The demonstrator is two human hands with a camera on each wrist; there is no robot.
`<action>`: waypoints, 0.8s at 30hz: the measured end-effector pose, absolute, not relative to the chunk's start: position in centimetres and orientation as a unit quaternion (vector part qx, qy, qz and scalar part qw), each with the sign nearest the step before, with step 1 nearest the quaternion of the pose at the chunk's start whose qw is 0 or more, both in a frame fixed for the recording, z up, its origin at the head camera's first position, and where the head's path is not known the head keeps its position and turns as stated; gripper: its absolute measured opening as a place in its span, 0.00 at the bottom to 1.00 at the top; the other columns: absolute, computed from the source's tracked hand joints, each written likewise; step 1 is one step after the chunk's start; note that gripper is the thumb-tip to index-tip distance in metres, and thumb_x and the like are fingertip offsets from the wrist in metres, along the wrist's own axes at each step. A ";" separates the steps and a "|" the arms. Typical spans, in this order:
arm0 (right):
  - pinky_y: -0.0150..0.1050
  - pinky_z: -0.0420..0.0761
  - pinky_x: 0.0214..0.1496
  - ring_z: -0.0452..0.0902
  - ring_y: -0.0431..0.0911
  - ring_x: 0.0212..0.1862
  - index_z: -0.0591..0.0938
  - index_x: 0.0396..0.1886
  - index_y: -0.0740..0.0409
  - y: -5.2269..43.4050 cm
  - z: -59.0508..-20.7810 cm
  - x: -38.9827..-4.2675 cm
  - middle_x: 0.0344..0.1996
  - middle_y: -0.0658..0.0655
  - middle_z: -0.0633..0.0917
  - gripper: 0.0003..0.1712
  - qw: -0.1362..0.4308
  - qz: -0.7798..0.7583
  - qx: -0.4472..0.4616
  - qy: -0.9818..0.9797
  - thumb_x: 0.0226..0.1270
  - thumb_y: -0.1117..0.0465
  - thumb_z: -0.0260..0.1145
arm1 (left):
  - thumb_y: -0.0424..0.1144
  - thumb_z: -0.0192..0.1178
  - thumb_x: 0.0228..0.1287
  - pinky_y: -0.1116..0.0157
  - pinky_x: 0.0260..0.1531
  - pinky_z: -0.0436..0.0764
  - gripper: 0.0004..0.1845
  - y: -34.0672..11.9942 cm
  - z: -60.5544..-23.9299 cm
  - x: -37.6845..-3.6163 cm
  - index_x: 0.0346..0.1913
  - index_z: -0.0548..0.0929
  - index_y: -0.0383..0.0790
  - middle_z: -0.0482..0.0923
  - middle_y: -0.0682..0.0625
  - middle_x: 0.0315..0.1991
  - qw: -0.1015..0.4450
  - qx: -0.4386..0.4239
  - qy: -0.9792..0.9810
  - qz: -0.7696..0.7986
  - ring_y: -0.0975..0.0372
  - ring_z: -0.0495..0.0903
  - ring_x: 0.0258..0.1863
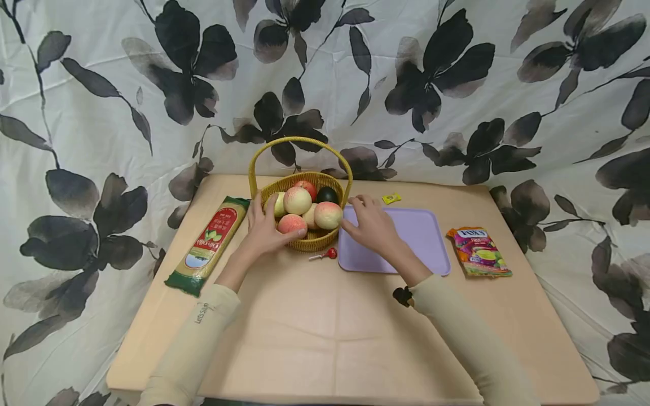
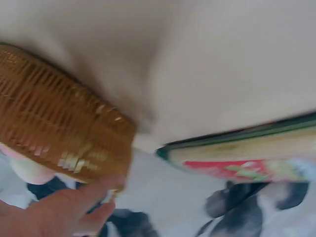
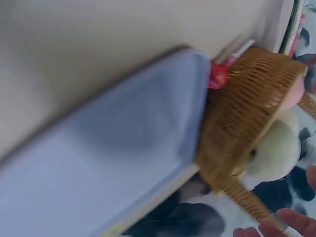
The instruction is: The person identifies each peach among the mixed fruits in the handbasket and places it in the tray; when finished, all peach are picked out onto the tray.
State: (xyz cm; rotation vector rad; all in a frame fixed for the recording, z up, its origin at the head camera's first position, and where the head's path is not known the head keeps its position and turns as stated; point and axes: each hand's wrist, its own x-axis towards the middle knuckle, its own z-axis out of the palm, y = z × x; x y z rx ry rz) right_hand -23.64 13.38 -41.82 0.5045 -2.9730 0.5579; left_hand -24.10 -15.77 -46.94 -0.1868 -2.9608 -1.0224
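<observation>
A yellow wicker basket (image 1: 317, 241) with a tall handle stands at the table's middle back, holding several peaches (image 1: 297, 200) and a dark fruit (image 1: 327, 195). My left hand (image 1: 264, 226) lies against the basket's left side, fingers up by the rim and thumb along the front wall. In the left wrist view the fingers (image 2: 69, 210) look fairly straight beside the basket (image 2: 54, 133). My right hand (image 1: 369, 224) hovers with spread fingers over the purple tray (image 1: 421, 237), its fingertips close to the basket's right side. The right wrist view shows those fingertips (image 3: 296, 222) apart from the basket (image 3: 242, 123).
A long pasta packet (image 1: 209, 243) lies left of the basket. A red lollipop (image 1: 325, 255) sits in front of it, by the tray's corner. A small yellow sweet (image 1: 391, 198) and a Fox's candy bag (image 1: 479, 251) lie to the right. Flowered cloth surrounds the beige table (image 1: 325, 338).
</observation>
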 end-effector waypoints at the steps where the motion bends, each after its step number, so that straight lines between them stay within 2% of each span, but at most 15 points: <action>1: 0.62 0.85 0.54 0.71 0.62 0.68 0.75 0.70 0.56 12.8 -41.5 -23.8 0.69 0.64 0.74 0.34 0.035 0.174 0.171 -0.969 0.74 0.41 0.65 | 0.75 0.70 0.51 0.27 0.75 0.48 0.69 -16.3 -47.2 -24.1 0.85 0.42 0.51 0.17 0.43 0.84 -0.001 -0.051 -0.939 -0.341 0.37 0.25 0.82; 4: 0.61 0.85 0.53 0.73 0.62 0.66 0.75 0.70 0.54 11.2 -40.5 -24.4 0.68 0.64 0.75 0.35 0.018 0.156 0.187 -0.970 0.73 0.41 0.66 | 0.74 0.73 0.48 0.29 0.75 0.52 0.72 -17.6 -47.9 -24.0 0.85 0.41 0.49 0.20 0.39 0.83 -0.016 -0.035 -0.925 -0.379 0.37 0.29 0.83; 9: 0.60 0.85 0.53 0.78 0.62 0.60 0.73 0.73 0.52 8.8 -39.5 -25.8 0.64 0.63 0.77 0.36 -0.012 0.124 0.211 -0.969 0.71 0.44 0.67 | 0.72 0.74 0.49 0.33 0.76 0.57 0.73 -19.0 -48.9 -24.6 0.85 0.39 0.47 0.32 0.33 0.83 -0.044 -0.034 -0.915 -0.399 0.36 0.43 0.82; 13: 0.57 0.86 0.48 0.81 0.59 0.51 0.75 0.73 0.49 7.0 -39.4 -26.9 0.57 0.62 0.79 0.32 -0.030 0.091 0.219 -0.971 0.70 0.50 0.64 | 0.72 0.75 0.48 0.35 0.77 0.56 0.74 -19.6 -49.3 -25.1 0.85 0.37 0.47 0.34 0.34 0.84 -0.060 -0.037 -0.913 -0.402 0.37 0.43 0.83; 16: 0.58 0.85 0.48 0.81 0.58 0.51 0.76 0.72 0.46 5.9 -39.3 -27.5 0.57 0.61 0.79 0.32 -0.045 0.065 0.209 -0.975 0.68 0.50 0.66 | 0.71 0.76 0.48 0.36 0.78 0.55 0.75 -19.8 -49.4 -25.5 0.85 0.38 0.45 0.36 0.36 0.85 -0.063 -0.046 -0.909 -0.410 0.39 0.44 0.83; 20: 0.61 0.84 0.51 0.79 0.60 0.56 0.78 0.70 0.45 4.9 -39.1 -28.0 0.61 0.60 0.80 0.30 -0.067 0.018 0.202 -0.977 0.69 0.49 0.66 | 0.68 0.78 0.48 0.40 0.80 0.55 0.74 -19.8 -49.6 -25.9 0.85 0.40 0.40 0.41 0.38 0.84 -0.067 -0.056 -0.898 -0.431 0.43 0.47 0.83; 24: 0.60 0.85 0.52 0.80 0.61 0.55 0.81 0.67 0.47 4.6 -38.9 -28.1 0.59 0.60 0.81 0.23 -0.084 -0.007 0.202 -0.976 0.74 0.53 0.61 | 0.65 0.79 0.49 0.40 0.80 0.55 0.74 -19.7 -49.5 -26.0 0.84 0.41 0.37 0.42 0.38 0.83 -0.072 -0.057 -0.892 -0.444 0.44 0.48 0.83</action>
